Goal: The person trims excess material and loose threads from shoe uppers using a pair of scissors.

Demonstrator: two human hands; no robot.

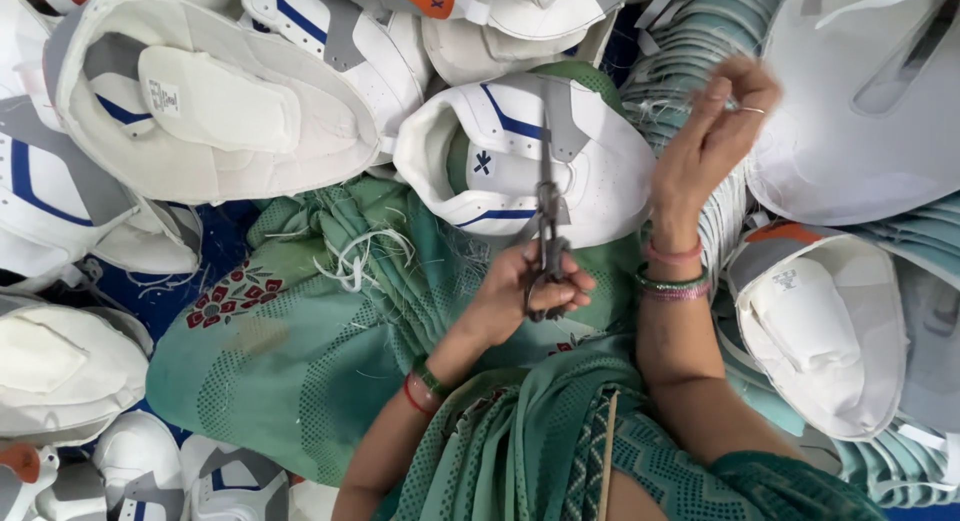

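**One pair of scissors, one shoe upper on the lap**

The left hand point(525, 291) is closed around the handles of a single pair of dark metal scissors point(547, 216), fingers curled through and over the loops; the blades point away from the person, up across a white shoe upper point(600, 176) with blue stripes and a grey panel. That upper rests on the green patterned cloth point(290, 351) over the person's lap, just beyond the left hand.

The right hand point(715, 131) is raised beside the upper, its fingertips drawn together as if pinching something fine (whatever it holds is too thin and blurred to make out). It wears one ring; the right wrist carries several pink and green bangles point(672, 276), the left wrist two or so.

A tangle of white thread trimmings point(365, 256) lies on the cloth, left of the scissors. All around are more white shoe uppers point(215, 101), at least eight in view, piled and overlapping.
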